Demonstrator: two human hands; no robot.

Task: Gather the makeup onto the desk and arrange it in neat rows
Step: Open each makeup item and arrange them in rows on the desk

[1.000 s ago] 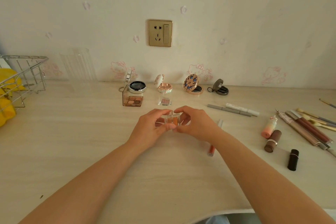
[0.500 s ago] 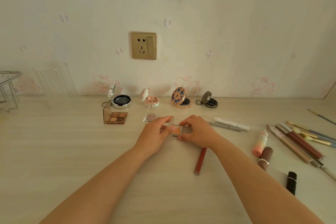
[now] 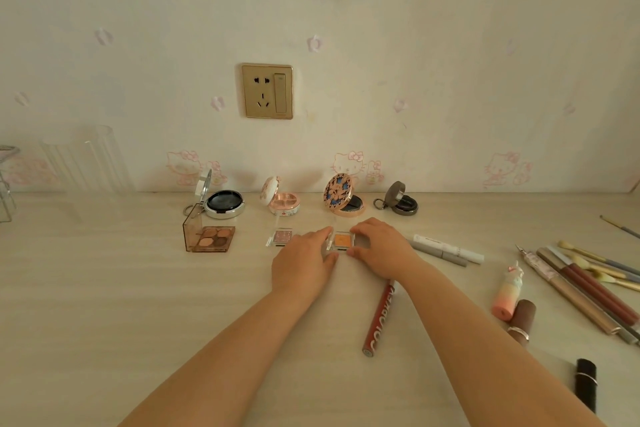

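Hands: left hand (image 3: pixel 304 258) and right hand (image 3: pixel 381 250) pinched the small clear square orange eyeshadow pan (image 3: pixel 342 241) on the tabletop (image 3: pixel 104 288), just right of the pink glitter pan (image 3: pixel 282 237); squaring their edges would have kept the row neat.

Four opened round compacts (image 3: pixel 282 199) line up along the back of the pale wooden desk (image 3: pixel 104 288), just before the wall. In front of them runs a second row: the clear-lidded four-pan eyeshadow palette (image 3: pixel 209 236) at left, the small clear pink single pan (image 3: pixel 281 237) beside it, then the small clear orange single pan (image 3: pixel 343 241) between the left hand (image 3: pixel 304 262) and right hand (image 3: pixel 381 250). The dark red lip-gloss tube (image 3: pixel 379 317) lies nearer, passing under the right wrist. The grey and white pens (image 3: pixel 445 250) lie right of the hands.
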